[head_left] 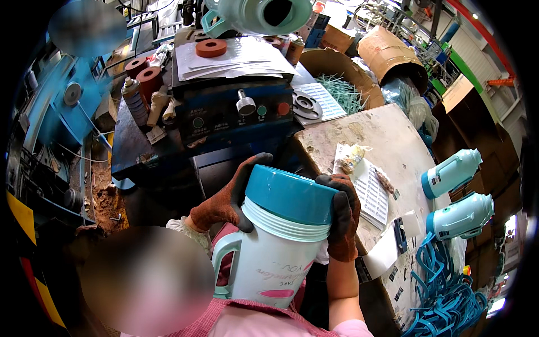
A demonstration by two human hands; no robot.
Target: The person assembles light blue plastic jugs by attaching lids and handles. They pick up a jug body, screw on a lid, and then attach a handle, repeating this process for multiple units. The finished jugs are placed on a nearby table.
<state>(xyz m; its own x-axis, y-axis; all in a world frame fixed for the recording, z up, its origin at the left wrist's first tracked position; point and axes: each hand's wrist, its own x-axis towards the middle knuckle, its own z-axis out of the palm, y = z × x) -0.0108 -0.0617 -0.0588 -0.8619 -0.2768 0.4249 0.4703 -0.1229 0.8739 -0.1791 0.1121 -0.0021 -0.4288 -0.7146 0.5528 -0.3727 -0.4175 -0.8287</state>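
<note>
A pale mint vacuum jug (275, 253) is upside down in front of my body, its printed lettering inverted and its looped handle at the left. The wide teal base ring (295, 195) is uppermost, above a band of pale ridges. My left hand (222, 205), in a brown and black glove, is closed around the ring's left side, with the thumb down by the ridges. Gloved likewise, my right hand (343, 219) grips the ring from the right, its fingers bent over the rim.
Ahead stands a dark machine (233, 115) with a knob and buttons, topped by papers and a red ring (211, 48). Another jug (255, 17) is above it. On the worktable (337, 132) at right are label sheets (370, 191), two jugs (452, 173) and blue strips (443, 286).
</note>
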